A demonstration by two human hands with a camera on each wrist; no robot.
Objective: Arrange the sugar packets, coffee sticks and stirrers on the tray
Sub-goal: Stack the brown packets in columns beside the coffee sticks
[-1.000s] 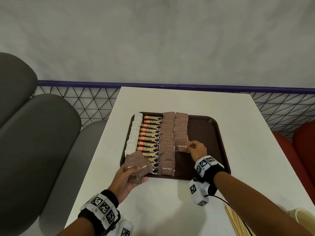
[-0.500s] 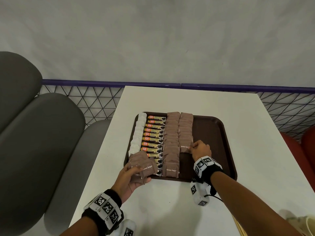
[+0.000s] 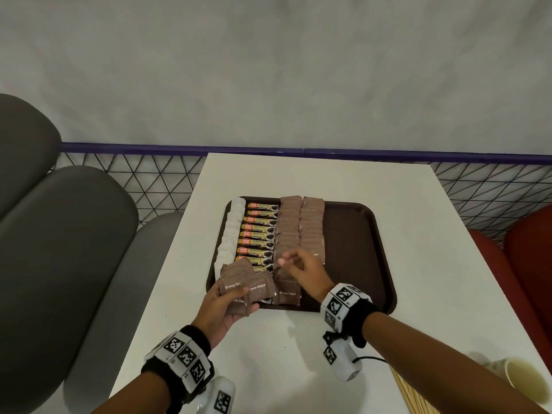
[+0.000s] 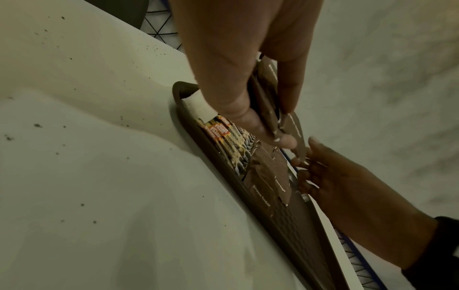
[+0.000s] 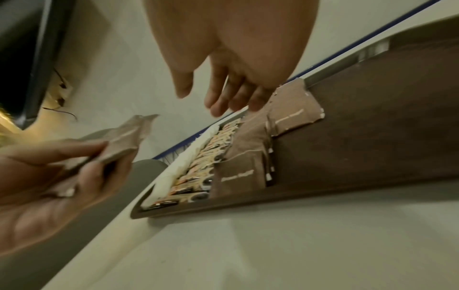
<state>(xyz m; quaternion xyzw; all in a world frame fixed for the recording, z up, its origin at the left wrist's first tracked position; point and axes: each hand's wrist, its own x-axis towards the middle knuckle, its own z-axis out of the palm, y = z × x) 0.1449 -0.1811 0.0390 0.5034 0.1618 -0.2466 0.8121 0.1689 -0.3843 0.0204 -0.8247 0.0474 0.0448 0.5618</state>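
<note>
Tray (image 3: 358,243) on table (image 3: 298,180); coffee sticks (image 3: 258,234) left of sugar packets (image 3: 312,222), perhaps touching.

Grey seats (image 3: 59,234) flank a white table (image 3: 418,264) (red opposite).

black wristbands (image 3: 363,319) carrying white blocks printed with square markers.

We lose near end of coffee-stick row (image 3: 257,234) behind fanned brown sugar packets (image 3: 246,286) in left hand (image 3: 221,309). Wooden stirrers (image 3: 413,397) and pale paper cup (image 3: 527,380) cut off at frame's bottom edge. Right-wrist view blurred; packet lettering unreadable there.
</note>
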